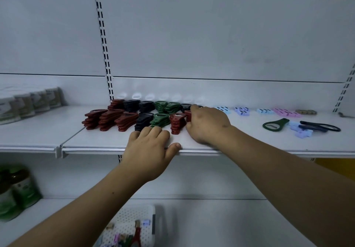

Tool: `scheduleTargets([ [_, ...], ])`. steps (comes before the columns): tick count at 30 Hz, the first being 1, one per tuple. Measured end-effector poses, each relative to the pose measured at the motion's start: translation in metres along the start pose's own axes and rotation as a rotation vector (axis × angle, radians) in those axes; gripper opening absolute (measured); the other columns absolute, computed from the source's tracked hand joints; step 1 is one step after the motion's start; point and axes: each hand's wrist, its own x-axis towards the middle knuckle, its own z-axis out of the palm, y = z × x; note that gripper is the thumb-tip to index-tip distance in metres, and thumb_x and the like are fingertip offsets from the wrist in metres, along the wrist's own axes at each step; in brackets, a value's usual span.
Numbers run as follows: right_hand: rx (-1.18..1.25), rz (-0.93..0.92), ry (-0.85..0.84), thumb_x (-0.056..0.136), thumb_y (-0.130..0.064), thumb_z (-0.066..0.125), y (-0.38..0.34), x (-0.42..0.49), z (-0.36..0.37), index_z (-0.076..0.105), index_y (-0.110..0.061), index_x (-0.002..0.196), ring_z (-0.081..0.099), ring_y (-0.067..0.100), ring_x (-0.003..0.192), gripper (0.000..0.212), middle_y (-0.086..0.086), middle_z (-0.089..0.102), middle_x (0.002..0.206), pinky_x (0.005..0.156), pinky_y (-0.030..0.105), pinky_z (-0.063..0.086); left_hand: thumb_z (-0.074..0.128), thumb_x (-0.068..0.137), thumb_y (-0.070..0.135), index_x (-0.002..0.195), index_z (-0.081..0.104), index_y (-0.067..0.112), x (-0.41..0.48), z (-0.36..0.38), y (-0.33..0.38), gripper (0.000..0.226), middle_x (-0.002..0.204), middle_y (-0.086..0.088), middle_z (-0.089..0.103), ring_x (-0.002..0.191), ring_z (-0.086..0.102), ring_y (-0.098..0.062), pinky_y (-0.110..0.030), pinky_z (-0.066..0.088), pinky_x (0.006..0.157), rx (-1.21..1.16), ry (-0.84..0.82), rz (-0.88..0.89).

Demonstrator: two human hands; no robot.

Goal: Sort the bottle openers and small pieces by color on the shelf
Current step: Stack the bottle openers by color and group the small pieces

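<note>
Stacks of bottle openers stand on the white shelf (99, 141): red stacks (107, 119) at the left, black stacks (143, 121) and green stacks (160, 120) in the middle. My right hand (206, 124) grips a few red openers (188, 115) beside another red stack (175, 123). My left hand (148, 149) rests on the shelf's front edge, its fingers just before the black and green stacks, holding nothing. A single green opener (274, 124) and a black one (320, 126) lie at the right. Blue, purple and pink small pieces (284, 112) sit in groups along the back right.
Boxed goods (28, 104) stand at the shelf's left end. Green jars (17, 189) stand on the lower shelf at the left. A white perforated basket (132, 227) with mixed pieces and a red opener rests below. Slotted uprights (104, 41) run up the back wall.
</note>
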Motion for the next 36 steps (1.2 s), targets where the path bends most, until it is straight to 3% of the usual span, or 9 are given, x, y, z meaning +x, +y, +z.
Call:
scheduleTargets([
  [3,-0.009,-0.006,0.011,0.095,-0.036,0.042,0.000,-0.001,0.001,0.046,-0.013,0.123,0.054,0.030,0.107,0.036,0.010,0.058,0.121,0.070,0.033,0.035,0.013,0.087,0.062,0.102,0.063,0.023,-0.001,0.002,-0.001,0.065,0.100,0.006,0.059,0.099,0.054,-0.022,-0.037,0.039,0.082,0.007,0.028,0.001],
  [9,0.008,-0.013,0.031,0.094,-0.041,0.043,0.003,-0.002,-0.001,0.047,-0.014,0.122,0.055,0.028,0.104,0.039,0.008,0.058,0.118,0.069,0.032,0.036,-0.008,0.077,0.065,0.123,0.054,0.030,-0.001,-0.003,0.002,0.085,0.123,0.011,0.053,0.120,0.043,-0.015,-0.032,0.030,0.094,0.009,-0.050,-0.019],
  [17,-0.016,-0.025,0.069,0.089,-0.056,0.045,0.011,-0.007,-0.006,0.046,-0.018,0.128,0.048,0.026,0.110,0.054,0.006,0.049,0.120,0.079,0.036,0.039,-0.011,0.073,0.067,0.127,0.048,0.032,0.000,-0.007,0.003,0.088,0.128,0.013,0.049,0.122,0.039,-0.014,-0.032,0.029,0.097,0.012,-0.080,-0.033],
  [20,-0.044,-0.021,0.064,0.088,-0.060,0.044,0.020,-0.010,-0.013,0.047,-0.020,0.127,0.046,0.025,0.112,0.056,0.004,0.050,0.120,0.083,0.037,0.037,0.005,0.082,0.071,0.133,0.045,0.031,0.004,-0.013,0.002,0.076,0.134,0.012,0.045,0.126,0.037,-0.014,-0.035,0.029,0.101,-0.061,-0.118,-0.059],
  [23,-0.051,0.000,0.038,0.089,-0.059,0.043,0.035,-0.014,-0.021,0.047,-0.020,0.128,0.046,0.026,0.114,0.056,0.004,0.050,0.123,0.084,0.037,0.036,0.029,0.092,0.062,0.138,0.042,0.029,0.012,-0.025,0.004,0.058,0.140,0.009,0.042,0.130,0.033,-0.017,-0.037,0.028,0.105,-0.098,-0.117,-0.064],
  [29,-0.052,0.100,-0.045,0.090,-0.062,0.042,0.090,-0.021,-0.026,0.043,-0.022,0.137,0.046,0.026,0.120,0.062,0.003,0.048,0.134,0.090,0.036,0.039,0.036,0.089,0.063,0.135,0.045,0.031,0.040,-0.048,0.045,0.057,0.136,0.007,0.046,0.128,0.037,-0.019,-0.037,0.029,0.103,-0.127,-0.063,0.026],
  [36,0.019,0.239,-0.097,0.088,-0.059,0.044,0.197,-0.038,-0.022,0.043,-0.025,0.138,0.048,0.025,0.120,0.060,0.003,0.048,0.138,0.084,0.034,0.040,0.042,0.091,0.057,0.136,0.045,0.028,0.069,-0.044,0.153,0.054,0.139,0.004,0.044,0.128,0.036,-0.019,-0.036,0.030,0.106,-0.170,-0.081,0.203],
])
